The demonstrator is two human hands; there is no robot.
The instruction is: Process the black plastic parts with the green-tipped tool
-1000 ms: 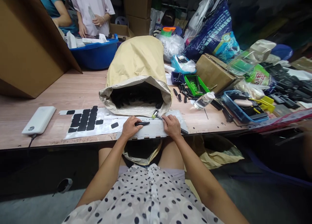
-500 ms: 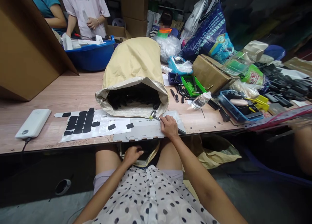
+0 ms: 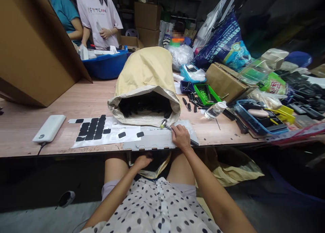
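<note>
My right hand (image 3: pixel 181 137) is closed around the handle of a small hammer (image 3: pixel 163 124). The hammer lies low over a grey board (image 3: pixel 149 141) at the table's front edge, its yellowish head by the lip of a large paper sack (image 3: pixel 144 69). Dark pieces fill the mouth of that sack, which lies on its side. Below the table edge, my left hand (image 3: pixel 142 162) is over an open sack (image 3: pixel 158 170) between my thighs. Its fingers are curled in shadow near something small and dark that I cannot make out.
Black stickers (image 3: pixel 91 130) on white sheets and a white power bank (image 3: pixel 49 128) lie to the left. A clear bottle (image 3: pixel 215 110), a green tray (image 3: pixel 207 94) and a blue basket (image 3: pixel 261 119) stand right. Co-workers stand behind a blue tub (image 3: pixel 106 64).
The whole view has shifted, so the table's things appear farther right and slightly lower. My right hand keeps its hold on the hammer. My left hand stays at the lower sack.
</note>
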